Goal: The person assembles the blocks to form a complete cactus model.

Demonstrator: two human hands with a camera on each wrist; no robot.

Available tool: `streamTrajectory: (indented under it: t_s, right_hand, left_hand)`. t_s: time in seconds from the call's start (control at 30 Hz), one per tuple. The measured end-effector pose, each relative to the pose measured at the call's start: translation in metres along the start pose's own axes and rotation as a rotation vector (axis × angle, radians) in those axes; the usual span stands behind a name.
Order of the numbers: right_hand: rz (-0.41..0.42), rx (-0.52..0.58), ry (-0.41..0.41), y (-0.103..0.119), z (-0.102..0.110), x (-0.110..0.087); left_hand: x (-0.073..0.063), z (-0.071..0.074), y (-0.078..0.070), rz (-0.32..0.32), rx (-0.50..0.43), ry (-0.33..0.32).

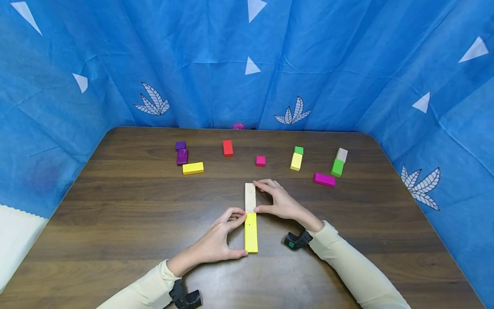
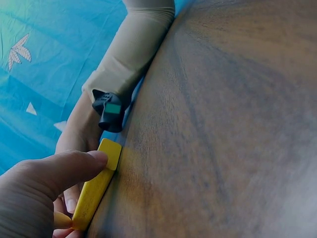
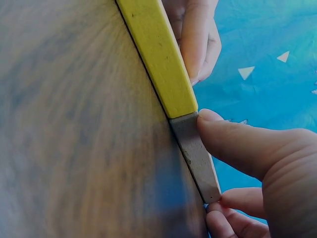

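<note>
Two long blocks lie end to end on the table in front of me, forming one straight line. The nearer one is a yellow block [image 1: 251, 234]; the farther is a pale wooden block [image 1: 250, 198]. From the left side, my left hand [image 1: 216, 240] pinches the yellow block lengthwise, thumb at its near end and fingertips by the seam. My right hand [image 1: 283, 204] holds the pale block from the right, its thumb close to the seam and its index finger at the far corner. In the right wrist view the ends of the yellow block [image 3: 158, 59] and pale block [image 3: 195, 153] meet.
Farther back on the wooden table [image 1: 135, 201] are purple blocks [image 1: 182, 156], another yellow block [image 1: 193, 168], a red block [image 1: 228, 148], a small pink block [image 1: 260, 161], a pale yellow block [image 1: 296, 162], a green block [image 1: 337, 168] and a magenta block [image 1: 324, 180]. Blue cloth [image 1: 216, 86] hangs behind.
</note>
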State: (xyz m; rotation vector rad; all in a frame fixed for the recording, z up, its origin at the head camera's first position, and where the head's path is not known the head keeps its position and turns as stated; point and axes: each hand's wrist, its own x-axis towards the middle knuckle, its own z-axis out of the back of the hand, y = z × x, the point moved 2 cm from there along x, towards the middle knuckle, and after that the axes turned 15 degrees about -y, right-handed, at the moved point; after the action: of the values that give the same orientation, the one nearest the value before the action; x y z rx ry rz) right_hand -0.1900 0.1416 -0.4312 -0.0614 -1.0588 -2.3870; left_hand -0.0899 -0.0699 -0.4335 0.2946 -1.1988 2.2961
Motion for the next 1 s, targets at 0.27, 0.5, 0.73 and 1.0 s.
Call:
streamTrajectory:
  t_s: [0.27,0.5,0.73,1.0]
  right_hand:
    - [-0.009,0.007,-0.008,-0.001,0.002,0.001]
    - [-0.017,0.019,0.001,0.000,0.002,0.000]
    - [-0.076,0.100,-0.118,-0.007,0.017,0.007]
    - [-0.207,0.135,-0.258,-0.020,0.035,0.038]
  left_hand:
    - [0.001,-0.001,0.000,-0.019,0.017,-0.010]
    - [-0.002,0.000,0.000,-0.003,0.021,-0.004]
    - [0.004,0.006,0.003,-0.023,0.017,-0.093]
    - [0.019,0.003,0.021,-0.073,0.137,-0.043]
